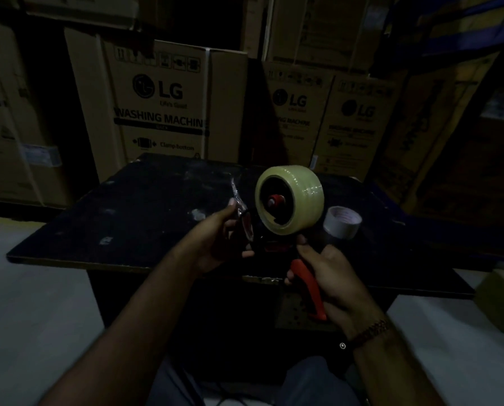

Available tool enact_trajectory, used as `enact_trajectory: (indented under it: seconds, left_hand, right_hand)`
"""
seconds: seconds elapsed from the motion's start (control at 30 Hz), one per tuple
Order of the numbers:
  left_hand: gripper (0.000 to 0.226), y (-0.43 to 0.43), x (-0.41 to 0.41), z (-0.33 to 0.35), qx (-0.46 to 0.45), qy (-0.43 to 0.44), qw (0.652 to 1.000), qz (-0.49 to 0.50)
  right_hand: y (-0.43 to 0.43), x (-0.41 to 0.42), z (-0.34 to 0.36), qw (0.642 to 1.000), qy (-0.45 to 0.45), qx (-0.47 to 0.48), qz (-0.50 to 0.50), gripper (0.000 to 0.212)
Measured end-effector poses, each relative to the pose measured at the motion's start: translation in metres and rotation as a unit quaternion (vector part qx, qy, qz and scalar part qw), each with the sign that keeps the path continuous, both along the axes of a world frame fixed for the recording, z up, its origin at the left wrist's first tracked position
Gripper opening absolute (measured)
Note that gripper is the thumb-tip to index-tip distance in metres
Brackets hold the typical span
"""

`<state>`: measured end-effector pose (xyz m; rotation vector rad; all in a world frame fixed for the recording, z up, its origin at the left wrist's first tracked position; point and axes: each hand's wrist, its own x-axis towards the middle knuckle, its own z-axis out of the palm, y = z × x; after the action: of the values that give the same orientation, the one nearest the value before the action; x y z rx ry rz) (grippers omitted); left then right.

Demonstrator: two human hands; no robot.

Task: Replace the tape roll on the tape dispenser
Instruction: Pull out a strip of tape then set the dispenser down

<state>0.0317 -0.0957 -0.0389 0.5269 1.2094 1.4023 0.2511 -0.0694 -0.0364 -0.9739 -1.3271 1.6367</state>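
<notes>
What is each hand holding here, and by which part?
The right hand grips the tape dispenser by its red handle. The left hand pinches the loose tape end at the dispenser's front.

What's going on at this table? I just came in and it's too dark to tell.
A person seated at a dark table is loading a tape dispenser. The right hand grips its red handle, holding it above the table. A full clear tape roll already sits on the hub. The left hand pinches the loose tape end near the dispenser's front, apparently to thread it. A white roll lies on the table to the right.
</notes>
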Motion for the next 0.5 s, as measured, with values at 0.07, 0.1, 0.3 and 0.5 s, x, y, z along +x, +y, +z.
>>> enact_trajectory:
  seconds: [0.07,0.1,0.3,0.5]
  left_hand:
    - [0.049,-0.002,0.003,0.002,0.002,-0.006,1.0,-0.03]
    - [0.043,-0.002,0.004,0.002,0.0,0.003,0.999,-0.043]
    - [0.046,-0.007,0.007,0.005,-0.015,0.131,0.983,-0.128]
    - [0.031,-0.009,0.011,-0.001,0.027,0.248,0.952,-0.176]
  right_hand:
    - [-0.009,0.007,-0.002,0.999,0.027,-0.021,-0.009,0.021]
    - [-0.014,0.01,-0.003,0.999,0.03,-0.026,-0.014,0.023]
    - [-0.052,0.02,-0.014,0.999,-0.027,-0.018,-0.023,0.026]
    - [-0.089,0.042,-0.039,0.998,-0.063,-0.025,-0.019,0.044]
